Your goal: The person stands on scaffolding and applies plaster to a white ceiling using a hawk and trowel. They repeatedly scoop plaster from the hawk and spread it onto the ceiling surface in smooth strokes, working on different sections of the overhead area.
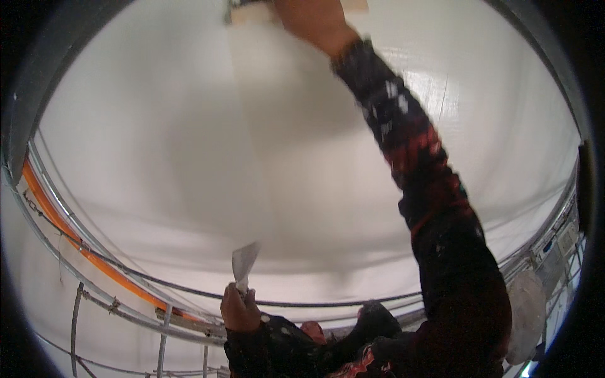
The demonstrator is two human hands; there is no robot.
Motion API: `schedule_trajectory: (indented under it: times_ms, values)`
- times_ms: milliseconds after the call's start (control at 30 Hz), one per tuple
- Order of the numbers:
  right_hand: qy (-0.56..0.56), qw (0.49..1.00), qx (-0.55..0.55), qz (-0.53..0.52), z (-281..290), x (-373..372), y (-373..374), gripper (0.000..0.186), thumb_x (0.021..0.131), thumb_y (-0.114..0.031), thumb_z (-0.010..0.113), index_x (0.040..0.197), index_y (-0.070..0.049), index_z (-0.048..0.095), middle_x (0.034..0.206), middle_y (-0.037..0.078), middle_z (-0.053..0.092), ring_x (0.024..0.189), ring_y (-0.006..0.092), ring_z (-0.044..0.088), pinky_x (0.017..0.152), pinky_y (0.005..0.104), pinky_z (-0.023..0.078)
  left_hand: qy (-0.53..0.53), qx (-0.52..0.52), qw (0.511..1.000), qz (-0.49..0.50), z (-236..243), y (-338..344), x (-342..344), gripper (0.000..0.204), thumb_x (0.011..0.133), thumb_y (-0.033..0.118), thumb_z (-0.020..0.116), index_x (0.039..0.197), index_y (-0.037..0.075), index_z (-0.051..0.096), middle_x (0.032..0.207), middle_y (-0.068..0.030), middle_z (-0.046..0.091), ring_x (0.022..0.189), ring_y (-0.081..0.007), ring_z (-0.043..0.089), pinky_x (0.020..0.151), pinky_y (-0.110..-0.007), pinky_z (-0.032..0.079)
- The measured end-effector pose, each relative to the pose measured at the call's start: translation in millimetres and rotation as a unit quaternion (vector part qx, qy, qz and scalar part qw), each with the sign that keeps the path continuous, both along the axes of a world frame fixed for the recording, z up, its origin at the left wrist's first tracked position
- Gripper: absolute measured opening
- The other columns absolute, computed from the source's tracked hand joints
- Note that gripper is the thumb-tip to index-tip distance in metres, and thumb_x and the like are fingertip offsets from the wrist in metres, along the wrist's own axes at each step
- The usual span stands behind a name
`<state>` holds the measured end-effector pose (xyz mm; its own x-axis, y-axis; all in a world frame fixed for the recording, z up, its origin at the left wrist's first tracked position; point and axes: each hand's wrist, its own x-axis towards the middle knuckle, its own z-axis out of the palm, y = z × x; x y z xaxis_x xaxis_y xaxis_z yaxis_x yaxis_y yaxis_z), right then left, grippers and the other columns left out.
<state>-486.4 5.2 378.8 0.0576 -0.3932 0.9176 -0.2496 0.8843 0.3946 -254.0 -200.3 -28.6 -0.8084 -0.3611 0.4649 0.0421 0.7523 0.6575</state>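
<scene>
The right hand (315,25) is raised to the upper edge of the view, gripping a wide tool (250,15) whose pale strip shows on either side of it; the fingers themselves lie beyond the edge, so their exact placing is hidden. The tool is up against or very near a broad white surface (189,164); I cannot tell whether it touches. The right arm stretches up in a dark sleeve (441,217) with red patches and white spots.

The left hand (242,310) is low, near the lower edge and left of centre, its fingers closed around the lower end of a small spatula (244,261). That spatula's grey-white blade points up, tilts slightly right and widens toward its top.

A faint seam runs down the white surface, with a shinier patch at the upper right. At the lower left stand metal rails (164,343) beside a long orange bar (94,257). A pale, rounded thing (528,309) of unclear kind is just beside the right sleeve
</scene>
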Motion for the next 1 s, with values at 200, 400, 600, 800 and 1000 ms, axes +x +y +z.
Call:
schedule_trajectory:
  times_ms: [200, 400, 600, 800, 1000]
  values:
    - [-0.17, 0.984, -0.026, -0.057, -256.5, 21.0, 22.0, 0.057, 0.085, -0.019, 0.058, 0.139, -0.023, 0.04, 0.142, 0.008, 0.036, 0.125, 0.0382, 0.037, 0.097, 0.0652, 0.031, -0.025, 0.003, 0.999, 0.025, 8.3, 4.2, 12.4, 0.024, 0.077, 0.006, 0.064, 0.094, -0.004, 0.05, 0.081, -0.0231, 0.057, 0.079, -0.0454, 0.057, 0.067, -0.049, 0.044]
    - [-0.303, 0.949, 0.003, -0.091, -492.4, 46.6, 66.5, 0.061, 0.08, -0.017, 0.06, 0.138, -0.022, 0.042, 0.141, 0.009, 0.037, 0.127, 0.0375, 0.036, 0.098, 0.0624, 0.03, 0.037, -0.034, 0.999, 0.02, 10.2, 7.5, 18.5, 0.02, 0.078, 0.005, 0.063, 0.093, -0.004, 0.053, 0.082, -0.0235, 0.059, 0.078, -0.0452, 0.058, 0.067, -0.048, 0.045]
    - [-0.495, 0.866, -0.058, 0.03, -557.4, 82.4, 82.1, 0.063, 0.078, -0.013, 0.062, 0.136, -0.013, 0.039, 0.128, 0.018, 0.044, 0.118, 0.0357, 0.043, 0.102, 0.055, 0.029, -0.072, 0.135, 0.973, -0.172, 21.4, -9.3, 28.0, 0.016, 0.093, 0.016, 0.052, 0.089, 0.001, 0.053, 0.062, -0.0035, 0.05, 0.05, -0.0111, 0.05, 0.046, -0.025, 0.038]
    - [-0.563, 0.192, -0.483, 0.643, -446.0, 140.7, 150.9, 0.048, 0.078, 0.0, 0.066, 0.12, -0.003, 0.044, 0.107, 0.006, 0.054, 0.101, 0.0181, 0.055, 0.086, 0.0352, 0.047, -0.262, 0.377, 0.823, -0.335, 51.8, 16.1, 12.9, 0.039, 0.094, 0.044, 0.048, 0.094, 0.005, 0.053, 0.063, -0.0028, 0.051, 0.046, -0.0112, 0.049, 0.039, -0.023, 0.039]
    - [-0.616, 0.36, -0.473, 0.518, -334.8, 215.2, 177.5, 0.05, 0.078, -0.002, 0.066, 0.125, -0.009, 0.05, 0.119, 0.014, 0.057, 0.112, 0.0251, 0.053, 0.097, 0.034, 0.041, -0.406, 0.414, 0.726, -0.369, 59.5, 66.6, -8.8, 0.039, 0.091, 0.042, 0.054, 0.083, 0.005, 0.057, 0.061, -0.0038, 0.053, 0.044, -0.0129, 0.049, 0.038, -0.024, 0.039]
